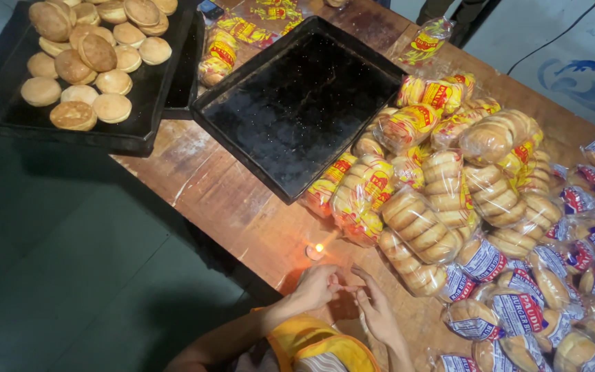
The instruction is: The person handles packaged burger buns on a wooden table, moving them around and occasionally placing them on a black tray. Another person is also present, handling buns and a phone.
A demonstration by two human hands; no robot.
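Both the left hand (pixel 316 286) and right hand (pixel 374 310) pinched something too small to identify at the table's (pixel 228 200) near edge, just beside a lit candle (pixel 317 250) whose flame risked scorching fingers or bagged buns (pixel 359 200).

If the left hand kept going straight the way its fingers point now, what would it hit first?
The left hand points right, toward the right hand, whose fingertips almost touch it. It would likely meet those fingers first, and the bagged buns beyond; depth is hard to judge.
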